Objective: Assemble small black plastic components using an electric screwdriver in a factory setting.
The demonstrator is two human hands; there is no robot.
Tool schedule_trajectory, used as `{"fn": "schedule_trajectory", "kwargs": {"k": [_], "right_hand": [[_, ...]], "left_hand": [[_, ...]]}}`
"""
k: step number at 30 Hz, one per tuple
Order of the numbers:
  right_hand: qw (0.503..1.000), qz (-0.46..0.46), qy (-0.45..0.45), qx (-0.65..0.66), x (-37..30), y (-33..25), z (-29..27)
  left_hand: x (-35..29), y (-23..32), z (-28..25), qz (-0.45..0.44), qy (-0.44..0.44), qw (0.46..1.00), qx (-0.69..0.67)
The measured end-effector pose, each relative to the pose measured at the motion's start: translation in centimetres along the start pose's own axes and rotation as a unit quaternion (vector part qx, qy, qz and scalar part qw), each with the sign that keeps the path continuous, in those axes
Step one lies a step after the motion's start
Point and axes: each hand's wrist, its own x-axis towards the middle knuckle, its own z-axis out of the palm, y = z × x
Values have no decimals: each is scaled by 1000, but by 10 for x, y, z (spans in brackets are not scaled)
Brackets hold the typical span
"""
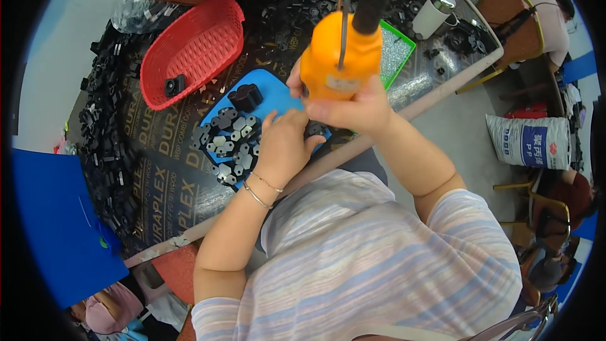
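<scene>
My right hand (363,108) is wrapped round an orange electric screwdriver (341,50), which stands upright with a metal hanger loop and a black upper end above it. Its tip is hidden below my hands. Close by on the left, my left hand (288,134) bends over a blue mat (278,88), thumb out to the side. The other fingers curl down beside the screwdriver, and what they grip is hidden. On the mat left of that hand lie several small black parts with silvery metal plates (230,136). A black rounded piece (246,97) sits behind them.
A red plastic basket (192,50) with a black part inside stands at the back left. Beyond my right hand is a green-rimmed tray (398,53) of small silvery pieces. A white flask (434,14) stands farther right. Black parts (107,145) heap along the table's left side.
</scene>
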Motion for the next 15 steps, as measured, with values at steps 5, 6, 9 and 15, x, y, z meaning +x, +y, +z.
{"fn": "schedule_trajectory", "kwargs": {"k": [5, 6, 9, 15], "right_hand": [[995, 57, 73, 33, 1, -13, -12], [997, 11, 63, 41, 0, -16, -18], [993, -54, 91, 46, -2, -26, -28], [980, -80, 175, -56, -10, -11, -46]], "left_hand": [[0, -4, 4, 10, 32, 999, 15], [-2, -4, 5, 13, 35, 999, 16], [-7, -3, 9, 22, 50, 998, 15], [-5, 1, 4, 25, 66, 997, 32]]}}
